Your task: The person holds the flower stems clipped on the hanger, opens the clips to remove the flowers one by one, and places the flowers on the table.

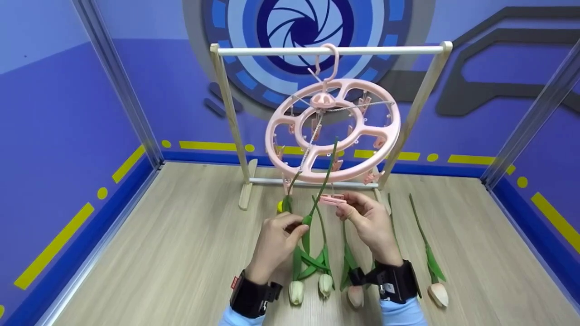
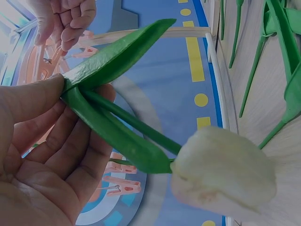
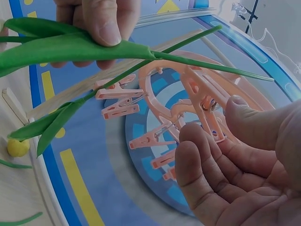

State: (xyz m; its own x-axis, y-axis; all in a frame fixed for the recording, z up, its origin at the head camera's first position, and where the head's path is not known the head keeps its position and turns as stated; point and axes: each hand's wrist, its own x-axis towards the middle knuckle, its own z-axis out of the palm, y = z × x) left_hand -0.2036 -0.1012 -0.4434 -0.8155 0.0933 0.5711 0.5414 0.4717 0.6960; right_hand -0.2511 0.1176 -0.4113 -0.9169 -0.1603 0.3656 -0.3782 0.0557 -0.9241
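My left hand [image 1: 283, 235] pinches an artificial tulip by its green leaves and stem. Its bare stem [image 1: 327, 174] points up in front of the hanger, and its whitish bloom [image 2: 223, 172] hangs at the lower end. My right hand [image 1: 372, 226] pinches a pink clothespin [image 1: 332, 199], just right of that stem. The clothespin belongs to a round pink clip hanger [image 1: 333, 175], which hangs tilted by its hook. In the right wrist view, thumb and fingers are at the clothespin [image 3: 202, 101]. A yellow tulip [image 1: 282, 206] hangs head down from another clip at the hanger's left.
The hanger hangs from the white top bar [image 1: 385, 50] of a wooden-sided rack standing at the back of the table [image 1: 190, 253]. Several tulips lie below and beside my hands, including a pale pink one [image 1: 438, 294] at the right. Blue walls [image 1: 54, 136] close in three sides.
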